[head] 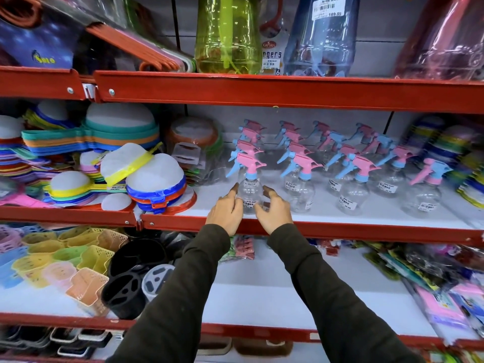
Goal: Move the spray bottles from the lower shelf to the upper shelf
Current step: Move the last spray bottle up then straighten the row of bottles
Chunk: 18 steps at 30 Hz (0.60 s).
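Observation:
Several clear spray bottles with pink and blue trigger heads stand in rows on the white middle shelf [353, 218]. The front left spray bottle [250, 191] stands upright near the shelf's red front edge. My left hand [226, 209] is against its left side and my right hand [273, 210] against its right side. Both hands cup loosely around it with fingers spread, not closed on it. Another front-row spray bottle [300, 189] stands just to the right. The shelf below [262, 297] shows a bare white stretch in the middle.
Stacked colourful strainers [154, 179] crowd the middle shelf on the left. Large plastic bottles [227, 35] and hangers fill the top shelf. On the lower shelf are pastel baskets [65, 260], black holders [131, 279] and packaged goods [432, 273].

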Tool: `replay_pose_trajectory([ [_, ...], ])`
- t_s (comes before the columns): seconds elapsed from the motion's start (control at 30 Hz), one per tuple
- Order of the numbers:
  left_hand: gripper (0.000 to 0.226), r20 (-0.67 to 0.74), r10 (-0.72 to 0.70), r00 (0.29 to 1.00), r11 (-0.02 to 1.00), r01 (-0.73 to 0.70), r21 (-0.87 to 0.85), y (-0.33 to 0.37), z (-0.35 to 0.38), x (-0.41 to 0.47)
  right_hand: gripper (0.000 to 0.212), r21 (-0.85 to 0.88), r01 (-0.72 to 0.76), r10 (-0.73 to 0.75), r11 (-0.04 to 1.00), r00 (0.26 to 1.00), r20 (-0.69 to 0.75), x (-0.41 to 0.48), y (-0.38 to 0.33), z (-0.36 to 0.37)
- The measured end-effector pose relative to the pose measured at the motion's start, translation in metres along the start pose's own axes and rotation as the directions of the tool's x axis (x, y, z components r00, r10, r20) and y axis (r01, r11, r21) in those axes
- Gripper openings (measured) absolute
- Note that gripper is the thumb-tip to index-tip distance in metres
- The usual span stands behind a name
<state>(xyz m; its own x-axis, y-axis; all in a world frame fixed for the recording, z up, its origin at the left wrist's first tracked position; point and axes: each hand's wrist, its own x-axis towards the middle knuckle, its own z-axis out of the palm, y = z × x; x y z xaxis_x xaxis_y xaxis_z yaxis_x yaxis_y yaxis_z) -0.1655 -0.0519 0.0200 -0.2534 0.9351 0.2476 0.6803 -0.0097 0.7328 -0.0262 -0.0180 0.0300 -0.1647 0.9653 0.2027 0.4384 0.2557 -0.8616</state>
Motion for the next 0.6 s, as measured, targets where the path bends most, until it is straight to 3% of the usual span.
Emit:
replay_pose_trajectory([
  [0.17,0.05,-0.254,-0.014,0.967,1.0,0.012,-0.009,0.008,0.013,-0.02,0.044,0.071,0.107,-0.098,0.992,0.987,-0.127,-0.012,0.006,-0.015],
  [0.3,0.041,-0.424,0.154,0.893,0.976,-0.204,-0.076,0.027,0.032,-0.036,0.038,0.11,0.211,-0.17,0.971,0.938,-0.302,-0.02,0.018,-0.042],
  [0.43,0.037,-0.355,0.27,0.895,0.932,-0.335,-0.135,0.059,0.058,-0.037,0.041,0.086,0.21,-0.156,0.974,0.895,-0.419,-0.021,0.033,-0.076],
  [0.6,0.046,-0.117,0.082,0.99,0.962,-0.109,-0.25,0.1,0.093,-0.016,0.056,0.048,0.015,-0.004,0.999,0.973,-0.233,-0.002,0.049,-0.11],
])
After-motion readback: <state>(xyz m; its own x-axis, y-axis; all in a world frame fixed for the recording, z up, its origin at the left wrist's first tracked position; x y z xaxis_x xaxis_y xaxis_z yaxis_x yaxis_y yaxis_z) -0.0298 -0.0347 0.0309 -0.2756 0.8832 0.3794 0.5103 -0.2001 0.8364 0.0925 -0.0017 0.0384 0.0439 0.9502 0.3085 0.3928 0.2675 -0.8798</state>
